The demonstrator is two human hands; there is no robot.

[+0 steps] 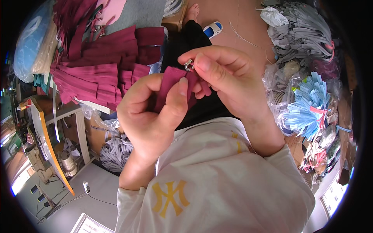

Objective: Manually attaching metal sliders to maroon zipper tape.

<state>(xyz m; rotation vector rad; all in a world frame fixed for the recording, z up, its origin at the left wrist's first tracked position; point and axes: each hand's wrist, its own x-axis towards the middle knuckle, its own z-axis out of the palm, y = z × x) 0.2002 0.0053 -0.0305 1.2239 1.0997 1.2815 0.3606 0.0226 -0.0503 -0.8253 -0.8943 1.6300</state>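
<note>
Between the thumb and fingers of my left hand is a folded maroon fabric strip, its cut end pointing up. My right hand pinches a small silver metal fitting between thumb and index finger, just above that end. Its exact kind is too small to tell. A narrow maroon piece also shows below the right thumb, near the curled fingers, which partly hide it. Both hands are close together over my lap.
On the left, a table bears a pile of maroon strips with several metal fittings. Bundles of grey strips and light blue strips lie at right. A blue-and-white slipper rests on the floor.
</note>
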